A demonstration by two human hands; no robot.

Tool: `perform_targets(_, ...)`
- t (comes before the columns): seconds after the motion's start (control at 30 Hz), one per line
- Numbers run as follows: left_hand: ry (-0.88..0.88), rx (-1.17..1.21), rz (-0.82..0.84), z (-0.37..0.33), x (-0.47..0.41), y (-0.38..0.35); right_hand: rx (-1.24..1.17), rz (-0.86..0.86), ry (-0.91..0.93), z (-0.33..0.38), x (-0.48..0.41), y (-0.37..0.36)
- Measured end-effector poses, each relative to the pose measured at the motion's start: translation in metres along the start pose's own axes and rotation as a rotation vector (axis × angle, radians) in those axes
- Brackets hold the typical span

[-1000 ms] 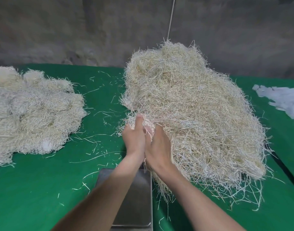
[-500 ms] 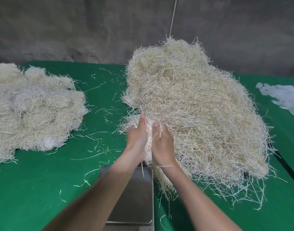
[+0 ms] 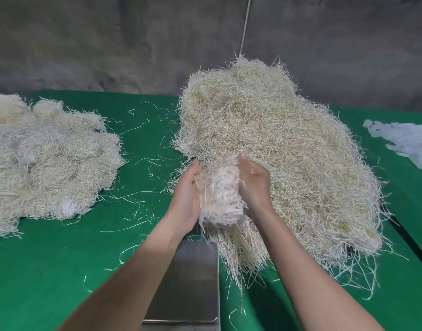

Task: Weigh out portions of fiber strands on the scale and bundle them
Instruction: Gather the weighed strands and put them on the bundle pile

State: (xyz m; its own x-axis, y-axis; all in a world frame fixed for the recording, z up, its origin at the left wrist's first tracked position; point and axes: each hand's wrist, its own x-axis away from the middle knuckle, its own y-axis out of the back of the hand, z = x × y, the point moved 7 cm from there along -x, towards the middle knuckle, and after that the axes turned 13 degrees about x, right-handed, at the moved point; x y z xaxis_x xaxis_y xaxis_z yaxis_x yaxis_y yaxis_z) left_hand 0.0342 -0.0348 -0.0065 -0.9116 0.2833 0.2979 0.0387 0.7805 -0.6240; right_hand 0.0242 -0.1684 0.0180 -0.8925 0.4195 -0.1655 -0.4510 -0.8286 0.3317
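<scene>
Both hands lift a handful (image 3: 220, 194) of pale strands at the near edge of the big heap (image 3: 289, 144). The left hand (image 3: 185, 197) cups its 9 o'clock flank and the right hand (image 3: 254, 185) its 3 o'clock flank, thumbs on top, fingers curled round it. The handful's long axis runs 12 to 6 o'clock, cut ends toward the viewer. The scale (image 3: 193, 283) lies directly at 6 o'clock, below the hands and about equally near both, so the drop looks short. The fingertips are hidden behind the strands; the left forearm covers part of the pan, and the frame edge cuts off any display. A second heap (image 3: 45, 158) sits at 9 o'clock on the green table (image 3: 61, 271).
</scene>
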Motion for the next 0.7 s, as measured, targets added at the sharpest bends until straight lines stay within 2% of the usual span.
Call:
perform_targets(0.07, 0.017, -0.081, -0.059, 0.009, 0.009, 0.009, -0.063, -0.121, -0.094, -0.009, -0.004, 0.012)
perform_targets(0.13, 0.088, -0.111, -0.070, 0.023, 0.018, 0.001, -0.040, -0.182, -0.054, -0.005, 0.000, 0.010)
perform_targets(0.23, 0.021, 0.031, -0.217, 0.012, 0.001, 0.003, 0.417, -0.085, 0.245, 0.006, 0.039, -0.027)
perform_targets(0.3, -0.104, -0.024, -0.389, 0.001, -0.007, 0.013, 0.522, -0.020, 0.329, 0.009, 0.055, -0.041)
perform_targets(0.33, -0.144, -0.055, -0.401, 0.001, -0.005, 0.013, 0.491, -0.018, 0.301, 0.008, 0.048, -0.037)
perform_targets(0.4, -0.168, -0.153, -0.296, 0.009, 0.002, -0.001, 0.396, -0.053, 0.198, 0.000, 0.028, -0.021)
perform_targets(0.47, -0.186, -0.181, -0.234, 0.009, 0.004, -0.007, 0.384, -0.125, 0.176, 0.002, 0.031, -0.014)
perform_targets(0.57, -0.262, -0.120, -0.315, -0.008, -0.005, 0.005, 0.424, -0.122, 0.261, 0.012, 0.056, -0.036)
perform_targets(0.63, -0.175, -0.183, -0.352, 0.002, -0.003, 0.012, 0.401, -0.069, 0.226, 0.006, 0.048, -0.037)
perform_targets(0.7, -0.070, -0.254, -0.335, 0.018, 0.003, 0.011, 0.246, -0.050, 0.090, -0.008, 0.032, -0.023)
